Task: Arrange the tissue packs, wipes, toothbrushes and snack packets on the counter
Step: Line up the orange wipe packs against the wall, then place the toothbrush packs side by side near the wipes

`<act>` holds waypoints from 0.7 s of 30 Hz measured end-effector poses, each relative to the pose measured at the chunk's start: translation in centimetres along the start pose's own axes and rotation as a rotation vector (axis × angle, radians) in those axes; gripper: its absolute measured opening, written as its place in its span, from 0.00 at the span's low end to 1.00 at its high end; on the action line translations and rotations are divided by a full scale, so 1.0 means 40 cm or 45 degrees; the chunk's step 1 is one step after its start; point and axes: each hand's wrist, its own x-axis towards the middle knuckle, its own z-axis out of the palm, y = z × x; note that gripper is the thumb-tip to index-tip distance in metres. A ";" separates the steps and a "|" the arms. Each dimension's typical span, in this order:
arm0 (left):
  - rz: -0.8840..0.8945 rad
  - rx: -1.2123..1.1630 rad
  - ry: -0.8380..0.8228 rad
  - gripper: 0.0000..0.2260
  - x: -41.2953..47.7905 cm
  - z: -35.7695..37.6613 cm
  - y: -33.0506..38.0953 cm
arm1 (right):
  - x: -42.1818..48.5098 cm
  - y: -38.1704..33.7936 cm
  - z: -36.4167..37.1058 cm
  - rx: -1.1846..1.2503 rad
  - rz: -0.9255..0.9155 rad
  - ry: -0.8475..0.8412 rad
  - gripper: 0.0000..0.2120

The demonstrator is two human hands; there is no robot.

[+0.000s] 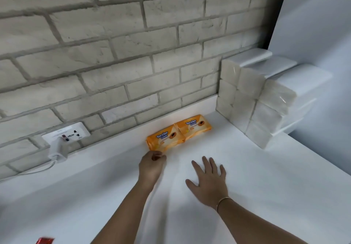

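A red packet (pixel 44 241) shows at the bottom edge, far left of the wipes and nearer the person. A white charger (pixel 58 151) hangs from the wall socket (pixel 66 132), left of the wipes. The left hand (pixel 152 165) is at the near corner of the left wipes pack (pixel 164 139), fingers curled together; I cannot tell whether they pinch it. The right wipes pack (pixel 193 127) touches the left one on the white bench (pixel 266 186). The right hand (pixel 209 181) is in front of the wipes, fingers straight and apart. Stacked tissue packs (pixel 252 101) stand right of the wipes.
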 end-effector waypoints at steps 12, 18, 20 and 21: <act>0.081 -0.066 -0.083 0.05 -0.322 -0.168 -0.095 | -0.097 0.026 -0.039 0.858 0.087 0.309 0.11; 0.037 -0.035 0.041 0.06 -0.443 -0.237 -0.173 | -0.240 -0.038 -0.040 1.393 0.409 0.054 0.10; 0.069 -0.012 0.064 0.07 -0.478 -0.244 -0.192 | -0.290 -0.061 -0.041 1.365 0.385 -0.005 0.10; 0.104 0.015 0.069 0.07 -0.492 -0.247 -0.200 | -0.313 -0.072 -0.040 1.356 0.369 -0.038 0.10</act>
